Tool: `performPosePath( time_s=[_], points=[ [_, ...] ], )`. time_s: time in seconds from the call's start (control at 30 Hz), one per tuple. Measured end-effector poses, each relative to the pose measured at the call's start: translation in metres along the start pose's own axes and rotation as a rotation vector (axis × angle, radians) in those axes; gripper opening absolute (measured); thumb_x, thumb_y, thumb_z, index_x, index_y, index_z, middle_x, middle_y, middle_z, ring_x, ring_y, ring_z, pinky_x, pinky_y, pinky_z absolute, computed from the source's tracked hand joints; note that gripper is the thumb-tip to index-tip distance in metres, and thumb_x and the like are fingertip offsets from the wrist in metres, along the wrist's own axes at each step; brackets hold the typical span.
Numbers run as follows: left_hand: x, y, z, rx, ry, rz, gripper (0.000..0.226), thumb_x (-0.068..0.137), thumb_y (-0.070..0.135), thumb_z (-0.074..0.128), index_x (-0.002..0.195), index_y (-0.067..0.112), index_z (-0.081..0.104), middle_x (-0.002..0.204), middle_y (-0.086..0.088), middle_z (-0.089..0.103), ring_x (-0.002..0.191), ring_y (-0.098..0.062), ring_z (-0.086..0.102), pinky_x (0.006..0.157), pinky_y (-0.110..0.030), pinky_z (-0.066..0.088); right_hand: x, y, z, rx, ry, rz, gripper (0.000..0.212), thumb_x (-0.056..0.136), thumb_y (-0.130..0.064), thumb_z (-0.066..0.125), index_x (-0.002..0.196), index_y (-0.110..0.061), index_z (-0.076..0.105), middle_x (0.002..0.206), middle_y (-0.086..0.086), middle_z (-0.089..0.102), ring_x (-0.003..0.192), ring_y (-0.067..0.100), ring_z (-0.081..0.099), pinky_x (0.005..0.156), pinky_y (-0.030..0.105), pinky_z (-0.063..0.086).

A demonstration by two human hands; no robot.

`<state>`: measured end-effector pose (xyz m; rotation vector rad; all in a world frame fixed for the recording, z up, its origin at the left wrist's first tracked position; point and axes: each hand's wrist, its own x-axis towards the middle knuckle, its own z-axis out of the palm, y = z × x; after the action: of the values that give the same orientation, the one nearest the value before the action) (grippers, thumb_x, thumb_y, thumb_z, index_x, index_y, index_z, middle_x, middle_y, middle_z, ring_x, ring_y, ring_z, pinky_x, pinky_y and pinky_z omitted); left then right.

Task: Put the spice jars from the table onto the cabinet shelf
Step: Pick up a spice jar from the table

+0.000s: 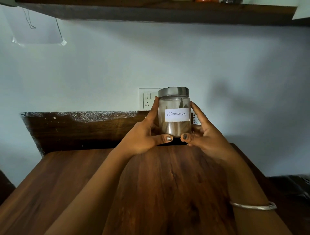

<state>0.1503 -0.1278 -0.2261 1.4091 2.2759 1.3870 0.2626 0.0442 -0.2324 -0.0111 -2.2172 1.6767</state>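
1 jar [174, 107] — L grip [144, 135], R grip [206, 134] holding.

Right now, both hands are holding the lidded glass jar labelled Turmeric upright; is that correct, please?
Not quite: the label reads Cinnamon, not Turmeric, as the head view shows. The left hand and right hand do hold the lidded glass jar upright.

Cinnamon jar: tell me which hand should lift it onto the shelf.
Right, narrowly. The left hand and right hand both grip the jar by its sides, thumbs at its base, but the things on the shelf show up right, the right hand's side.
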Motion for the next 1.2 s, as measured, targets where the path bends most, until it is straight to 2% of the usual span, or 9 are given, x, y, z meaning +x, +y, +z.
performPosePath(
  time_s=[0.1, 0.2, 0.27, 0.43, 0.6, 0.73, 0.9, 1.1, 1.2],
  points=[
    [0.006, 0.003, 0.004, -0.003, 0.003, 0.027, 0.11, 0.074, 0.032, 0.073, 0.139, 0.055, -0.012, 0.112, -0.004, 0.067, 0.084, -0.034, 0.067, 0.08, -0.049, 0.054, -0.003, -0.004, -0.004, -0.024, 0.031, -0.028, 0.092, 0.079, -0.001, 0.067, 0.144, -0.04, 0.015, 0.112, -0.013, 0.059, 0.092, -0.008, 0.065, 0.067, 0.01, 0.05],
    [0.016, 0.008, 0.009, -0.015, 0.008, 0.087, 0.11, 0.08, 0.018, 0.072, 0.143, 0.047, -0.013, 0.11, -0.006, 0.068, 0.088, -0.03, 0.068, 0.082, -0.048, 0.053, -0.003, -0.009, -0.011, -0.062, 0.117, -0.058, 0.09, 0.076, -0.005, 0.071, 0.135, -0.05, 0.02, 0.114, -0.016, 0.055, 0.09, -0.009, 0.064, 0.065, 0.007, 0.049],
    [0.026, 0.015, 0.013, -0.044, 0.022, 0.109, 0.108, 0.081, 0.016, 0.071, 0.145, 0.045, -0.011, 0.112, -0.002, 0.067, 0.09, -0.022, 0.068, 0.085, -0.043, 0.053, -0.001, -0.014, -0.019, -0.111, 0.184, -0.067, 0.089, 0.075, -0.012, 0.074, 0.133, -0.055, 0.021, 0.11, -0.022, 0.052, 0.091, -0.002, 0.064, 0.065, 0.006, 0.049],
    [0.064, 0.048, 0.024, -0.046, 0.08, 0.152, 0.093, 0.085, 0.016, 0.067, 0.146, 0.043, 0.002, 0.123, -0.008, 0.063, 0.104, -0.017, 0.064, 0.096, -0.036, 0.049, 0.012, -0.027, -0.053, -0.161, 0.338, -0.129, 0.09, 0.077, -0.019, 0.073, 0.137, -0.057, 0.019, 0.117, -0.006, 0.056, 0.102, 0.011, 0.062, 0.068, 0.009, 0.051],
    [0.116, 0.083, 0.041, 0.01, 0.132, 0.258, 0.087, 0.088, 0.023, 0.062, 0.142, 0.045, -0.004, 0.142, -0.003, 0.047, 0.118, -0.02, 0.057, 0.093, -0.028, 0.046, 0.035, -0.043, -0.093, -0.202, 0.503, -0.212, 0.077, 0.08, -0.012, 0.07, 0.134, -0.047, 0.027, 0.114, -0.012, 0.057, 0.09, 0.003, 0.061, 0.065, 0.006, 0.049],
    [0.174, 0.108, 0.055, 0.094, 0.19, 0.335, 0.091, 0.087, 0.021, 0.063, 0.146, 0.038, -0.004, 0.146, -0.005, 0.04, 0.124, -0.02, 0.05, 0.093, -0.024, 0.044, 0.058, -0.054, -0.135, -0.184, 0.622, -0.238, 0.068, 0.079, -0.009, 0.071, 0.133, -0.029, 0.034, 0.134, 0.002, 0.055, 0.102, 0.011, 0.056, 0.08, 0.017, 0.047],
    [0.241, 0.147, 0.068, 0.095, 0.293, 0.399, 0.089, 0.086, 0.018, 0.065, 0.149, 0.03, 0.002, 0.141, -0.006, 0.044, 0.118, -0.02, 0.053, 0.087, -0.021, 0.042, 0.094, -0.075, -0.191, -0.242, 0.715, -0.309, 0.062, 0.081, -0.009, 0.069, 0.131, -0.023, 0.035, 0.13, 0.005, 0.059, 0.104, 0.013, 0.057, 0.093, 0.029, 0.046],
    [0.319, 0.181, 0.075, -0.075, 0.441, 0.374, 0.056, 0.084, 0.017, 0.069, 0.131, 0.014, 0.039, 0.131, -0.002, 0.055, 0.101, -0.016, 0.057, 0.082, -0.025, 0.047, 0.154, -0.101, -0.259, -0.324, 0.746, -0.454, 0.06, 0.082, -0.007, 0.069, 0.131, -0.019, 0.038, 0.128, 0.001, 0.057, 0.099, 0.01, 0.058, 0.077, 0.01, 0.044],
    [0.353, 0.192, 0.075, -0.067, 0.49, 0.407, 0.045, 0.085, 0.015, 0.067, 0.124, 0.011, 0.044, 0.123, -0.002, 0.059, 0.097, -0.009, 0.054, 0.081, -0.02, 0.043, 0.185, -0.109, -0.285, -0.371, 0.753, -0.519, 0.059, 0.082, -0.005, 0.067, 0.133, -0.018, 0.039, 0.128, 0.007, 0.054, 0.104, 0.018, 0.06, 0.078, 0.013, 0.045]
  ],
)
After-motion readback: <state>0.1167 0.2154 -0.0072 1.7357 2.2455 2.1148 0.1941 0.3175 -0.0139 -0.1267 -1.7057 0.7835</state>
